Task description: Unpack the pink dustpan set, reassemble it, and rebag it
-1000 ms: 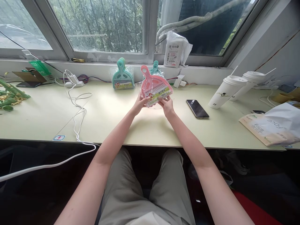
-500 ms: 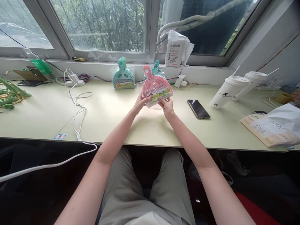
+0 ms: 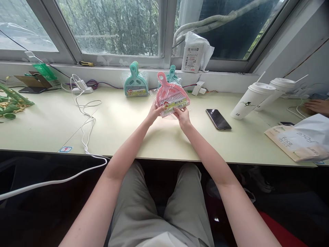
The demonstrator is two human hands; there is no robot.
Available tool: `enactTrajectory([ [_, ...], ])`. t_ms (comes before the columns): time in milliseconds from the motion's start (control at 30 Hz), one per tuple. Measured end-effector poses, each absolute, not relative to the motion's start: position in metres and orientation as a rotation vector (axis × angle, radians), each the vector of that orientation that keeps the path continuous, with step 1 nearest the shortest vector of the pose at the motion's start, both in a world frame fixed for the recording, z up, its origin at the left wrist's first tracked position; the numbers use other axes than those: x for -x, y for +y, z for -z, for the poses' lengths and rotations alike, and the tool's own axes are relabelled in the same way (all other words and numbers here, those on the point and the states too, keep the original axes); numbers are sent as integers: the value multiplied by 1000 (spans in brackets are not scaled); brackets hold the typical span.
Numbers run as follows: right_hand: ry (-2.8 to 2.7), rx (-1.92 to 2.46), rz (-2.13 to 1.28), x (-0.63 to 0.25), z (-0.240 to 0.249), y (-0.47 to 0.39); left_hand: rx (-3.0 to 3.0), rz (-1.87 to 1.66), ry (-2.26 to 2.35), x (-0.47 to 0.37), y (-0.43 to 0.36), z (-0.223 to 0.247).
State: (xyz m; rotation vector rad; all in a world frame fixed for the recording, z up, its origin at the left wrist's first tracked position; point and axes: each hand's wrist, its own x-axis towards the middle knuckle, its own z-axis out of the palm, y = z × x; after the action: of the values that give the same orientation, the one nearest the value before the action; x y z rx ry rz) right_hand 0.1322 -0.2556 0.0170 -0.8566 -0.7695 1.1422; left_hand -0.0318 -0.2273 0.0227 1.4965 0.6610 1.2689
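Note:
Both my hands grip a pink dustpan and brush set [image 3: 171, 92] in clear plastic wrap, its handle up and leaning left. My left hand [image 3: 155, 112] is closed on its lower left corner, and my right hand [image 3: 182, 116] on its lower edge to the right. A printed label runs across the brush bristles. Behind it stands a green dustpan set [image 3: 172, 73], partly hidden by the pink one. To the left, several wrapped green dustpan sets [image 3: 135, 82] lean together against the wall below the window.
Right of my hands lie a phone [image 3: 218, 119], two lidded white cups [image 3: 252, 99] with straws and a paper-like Face bag [image 3: 298, 139]. White cables [image 3: 87, 127] trail over the table's left part. Another person's hand [image 3: 317, 106] shows at the right edge.
My hands and the pink set stay almost where they were. At the right edge, the other person's hand has come further into view, where a tan roll showed before.

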Motion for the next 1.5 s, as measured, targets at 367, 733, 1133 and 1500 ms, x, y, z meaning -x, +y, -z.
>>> enactTrajectory([
  [367,-806,870,-1145,-134,-17,-253,-1489,-1258,674,31,-232,-25],
  [733,-807,897,-1126,-136,-16,-251,-1478,-1255,666,29,-230,-23],
  [1133,-1001,1060,-1234,-156,-31,-253,-1288,-1299,715,39,-230,-30],
  [1500,-1724,1414,154,-180,-39,-266,-1109,-1352,744,59,-219,-33],
])
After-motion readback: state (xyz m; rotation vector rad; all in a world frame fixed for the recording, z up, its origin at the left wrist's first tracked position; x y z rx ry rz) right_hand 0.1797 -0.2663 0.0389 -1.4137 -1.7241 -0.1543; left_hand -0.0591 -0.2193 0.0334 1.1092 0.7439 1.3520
